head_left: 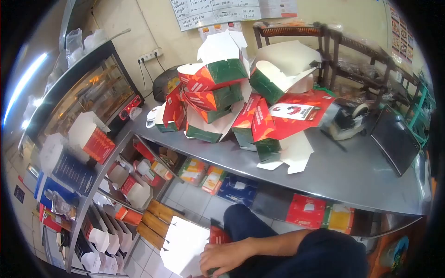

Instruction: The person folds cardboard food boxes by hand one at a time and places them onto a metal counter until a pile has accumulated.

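Low in the view, my right hand reaches in from the right with its fingers curled over a takeaway food box. The box shows its white inside and an unfolded flap with slits; a red printed side lies beside my wrist. It rests by my knee, over a wooden slatted stool. My left hand does not show. On the metal table ahead, several red and green food boxes are piled up, some with flaps raised. A flatter red box with a white label lies at the pile's right.
A tape dispenser and a black tablet stand on the metal table. At left are a glass food display case and shelves of cartons. Packs of flat cartons lie beneath the table. Chairs stand behind.
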